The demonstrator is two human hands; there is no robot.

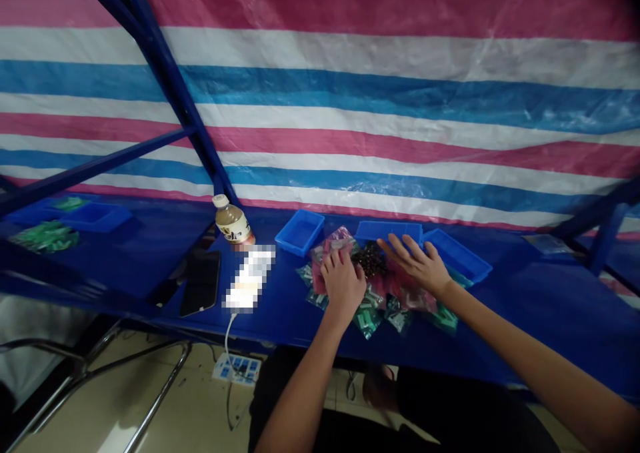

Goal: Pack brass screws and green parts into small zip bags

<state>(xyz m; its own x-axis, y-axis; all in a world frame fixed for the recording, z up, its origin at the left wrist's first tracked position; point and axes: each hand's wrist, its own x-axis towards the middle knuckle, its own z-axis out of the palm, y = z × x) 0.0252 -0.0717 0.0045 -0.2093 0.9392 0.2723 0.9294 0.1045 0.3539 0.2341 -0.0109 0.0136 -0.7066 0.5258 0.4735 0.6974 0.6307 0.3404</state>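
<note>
A heap of small clear plastic bags lies on the blue tabletop, holding pink and green parts. My left hand rests palm down on the pink bags at the heap's near left. My right hand reaches in from the right with fingers spread, its fingertips close to a dark brown cluster of small pieces. Three blue plastic trays stand behind the heap: one to the left, one just beyond my right fingers, and one beside my right hand.
Left of the heap stand a capped drink bottle, a black phone, and a blurred white object with a white cable. Further left are more blue trays and green bags. A striped tarpaulin and blue steel shelf frame stand behind.
</note>
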